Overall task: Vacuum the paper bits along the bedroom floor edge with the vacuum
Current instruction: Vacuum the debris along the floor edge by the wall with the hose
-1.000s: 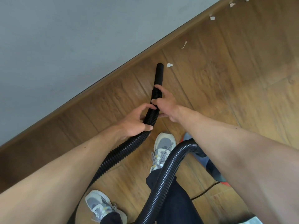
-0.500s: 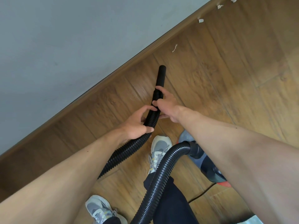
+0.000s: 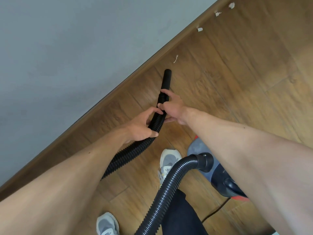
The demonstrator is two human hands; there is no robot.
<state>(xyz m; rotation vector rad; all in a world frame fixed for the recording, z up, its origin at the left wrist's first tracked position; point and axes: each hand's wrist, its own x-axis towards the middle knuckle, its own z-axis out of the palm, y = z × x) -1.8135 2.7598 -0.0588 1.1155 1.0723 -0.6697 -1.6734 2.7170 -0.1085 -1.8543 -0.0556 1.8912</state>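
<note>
Both hands grip a black ribbed vacuum hose (image 3: pixel 128 155). My left hand (image 3: pixel 140 128) holds it lower down; my right hand (image 3: pixel 171 106) holds it just behind the smooth black nozzle (image 3: pixel 166 78). The nozzle points at the wooden floor near the skirting board. A curled white paper bit (image 3: pixel 175 58) lies a short way beyond the nozzle tip. Three more paper bits (image 3: pixel 199 29) (image 3: pixel 217 13) (image 3: pixel 231 5) lie farther along the floor edge. The vacuum body (image 3: pixel 220 177), grey, dark and red, stands under my right forearm.
A grey wall (image 3: pixel 67 48) meets the floor at a brown skirting board (image 3: pixel 105 99) running diagonally. My two grey-white shoes (image 3: pixel 168 160) (image 3: pixel 107 223) stand on the wooden planks. A thin black power cord (image 3: pixel 215 212) trails behind the vacuum body.
The triangular paper bit beside the nozzle a second ago is gone. The nozzle has advanced along the skirting toward the curled bit, and the vacuum body has come forward.
</note>
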